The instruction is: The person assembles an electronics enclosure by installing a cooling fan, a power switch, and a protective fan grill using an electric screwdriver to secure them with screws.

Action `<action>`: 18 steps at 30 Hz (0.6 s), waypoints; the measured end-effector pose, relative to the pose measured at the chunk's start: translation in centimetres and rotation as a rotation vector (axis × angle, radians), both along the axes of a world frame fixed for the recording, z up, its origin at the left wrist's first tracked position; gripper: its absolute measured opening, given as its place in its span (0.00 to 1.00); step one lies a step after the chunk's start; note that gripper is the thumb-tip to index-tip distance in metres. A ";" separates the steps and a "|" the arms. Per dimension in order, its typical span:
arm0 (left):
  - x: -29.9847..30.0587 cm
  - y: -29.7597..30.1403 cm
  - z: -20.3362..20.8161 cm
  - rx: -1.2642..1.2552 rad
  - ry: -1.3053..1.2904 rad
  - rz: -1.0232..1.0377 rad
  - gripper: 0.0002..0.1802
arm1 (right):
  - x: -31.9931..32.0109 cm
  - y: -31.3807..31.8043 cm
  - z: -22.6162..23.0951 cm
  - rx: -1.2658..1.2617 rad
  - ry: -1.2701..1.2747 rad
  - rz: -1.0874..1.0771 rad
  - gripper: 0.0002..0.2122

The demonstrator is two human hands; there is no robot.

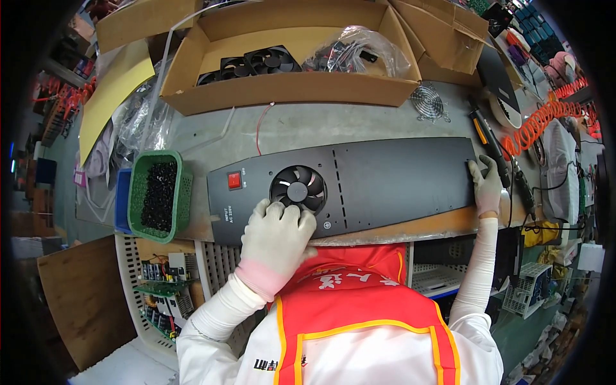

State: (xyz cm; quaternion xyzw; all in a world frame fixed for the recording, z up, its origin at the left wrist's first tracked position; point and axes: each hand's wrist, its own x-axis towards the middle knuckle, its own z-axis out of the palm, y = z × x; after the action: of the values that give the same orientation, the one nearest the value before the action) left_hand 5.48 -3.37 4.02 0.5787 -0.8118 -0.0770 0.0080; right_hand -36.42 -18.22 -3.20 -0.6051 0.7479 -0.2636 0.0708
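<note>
Dark panel [401, 183] on the counter [204, 140], fan [297, 191] showing in its round cutout.
Left hand [278, 232] curled at the fan's near edge, right hand [487, 187] at the panel's right end; can't tell if either actually grips. I'd steady that end, square the fan to the surrounding holes, stay off the blades, keep the red wire [259, 125] unpinched.

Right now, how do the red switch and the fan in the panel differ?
The red switch is boxy, while the fan is black and round in outline. The fan looks clearly larger than the switch. The left hand has its fingers at the fan's lower edge, while no hand is at the switch. Both sit in the same dark panel.
</note>
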 end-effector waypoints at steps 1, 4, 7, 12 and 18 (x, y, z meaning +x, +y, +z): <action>0.2 0.3 -1.2 -0.135 -0.024 -0.015 0.27 | 0.2 0.1 0.1 -0.013 0.011 0.000 0.23; 0.4 1.5 -4.0 -0.325 -0.023 0.006 0.32 | 2.1 0.3 2.0 0.138 0.130 -0.003 0.21; 0.3 1.5 -4.6 -0.399 0.050 0.023 0.33 | 3.1 0.5 3.9 -0.119 0.430 0.132 0.19; 0.3 1.9 -5.1 -0.401 0.050 0.027 0.33 | 14.4 -2.1 6.0 -0.405 0.175 0.717 0.17; 0.2 1.9 -5.2 -0.495 0.107 0.016 0.27 | 23.3 -5.1 3.4 -0.114 0.109 1.162 0.15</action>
State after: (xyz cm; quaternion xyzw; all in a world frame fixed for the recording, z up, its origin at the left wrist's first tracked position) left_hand 5.68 -1.46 -1.15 0.5605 -0.7999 0.0938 0.1929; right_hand -13.08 -23.32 0.21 -0.9315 0.2806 -0.1899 0.1326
